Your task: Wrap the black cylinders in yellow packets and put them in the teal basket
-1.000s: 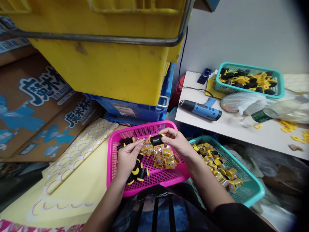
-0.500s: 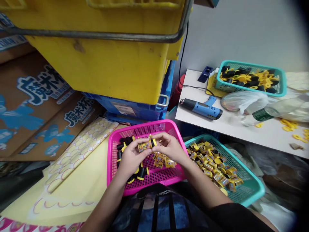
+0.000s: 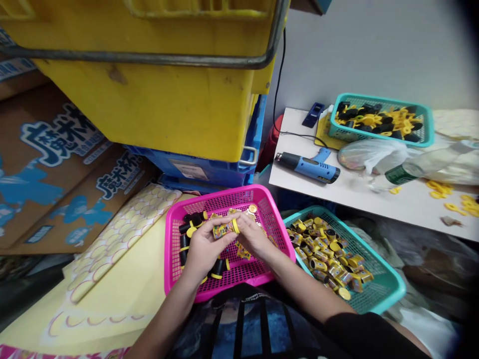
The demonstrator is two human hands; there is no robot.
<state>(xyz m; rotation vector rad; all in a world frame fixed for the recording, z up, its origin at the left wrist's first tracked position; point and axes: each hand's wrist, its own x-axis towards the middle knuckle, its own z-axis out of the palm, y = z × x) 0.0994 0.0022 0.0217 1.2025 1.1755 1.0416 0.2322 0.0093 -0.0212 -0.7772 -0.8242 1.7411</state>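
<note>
Over the pink basket my left hand and my right hand meet on one small black cylinder with a yellow cap and a yellow printed sleeve. Both hands pinch it, the left at its sleeved end, the right at its capped end. Below them in the pink basket lie bare black-and-yellow cylinders and loose yellow printed sleeves. To the right, a teal basket holds several sleeved cylinders.
A blue heat gun lies on the white table with a second teal basket of black and yellow parts, a plastic bag and a bottle. Yellow and blue crates are stacked ahead. Printed cartons and yellow sticker sheets lie left.
My right hand brought a bare black cylinder to my left hand, which held a sleeve. The sleeve now sits on the cylinder, and both hands have moved slightly left.
</note>
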